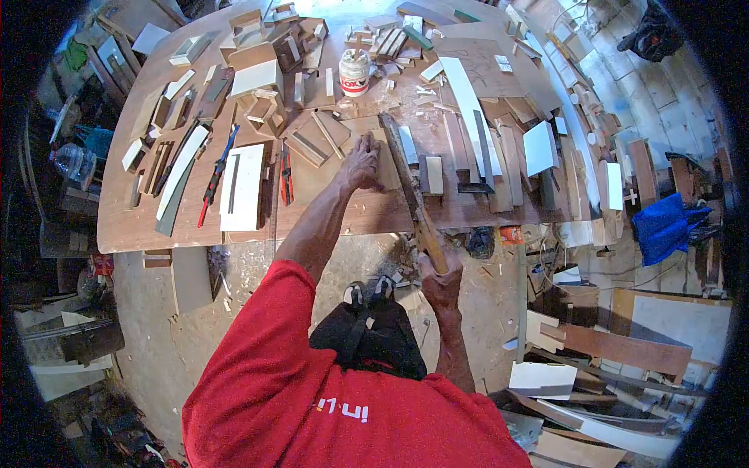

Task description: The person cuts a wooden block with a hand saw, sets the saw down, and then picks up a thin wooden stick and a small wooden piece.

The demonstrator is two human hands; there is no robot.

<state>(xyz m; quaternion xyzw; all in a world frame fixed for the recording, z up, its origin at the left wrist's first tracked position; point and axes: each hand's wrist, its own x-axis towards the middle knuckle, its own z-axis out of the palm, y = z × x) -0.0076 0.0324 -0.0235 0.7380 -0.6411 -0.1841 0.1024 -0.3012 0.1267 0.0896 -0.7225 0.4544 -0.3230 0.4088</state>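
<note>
My right hand [441,279] is wrapped round the wooden handle of a long, narrow handsaw [407,175]. Its blade slants up and away across the table's front edge. To the left of the blade, my left hand [361,165] grips a small brown board [384,154] on the tabletop, fingers bent over it. How far the fingers reach around the board is partly hidden. Just right of the saw stands a small block with a pale face and a dark side [434,175]. A red bar clamp [286,173] lies to the left of my left hand.
The wooden table [257,242] carries a white glue tub [354,74], a blue-and-red clamp [219,175], a white panel [243,187] and several box-like wooden pieces [257,78]. Strips and offcuts crowd the right side. Boards [624,349] are stacked at the lower right. Shavings litter the floor.
</note>
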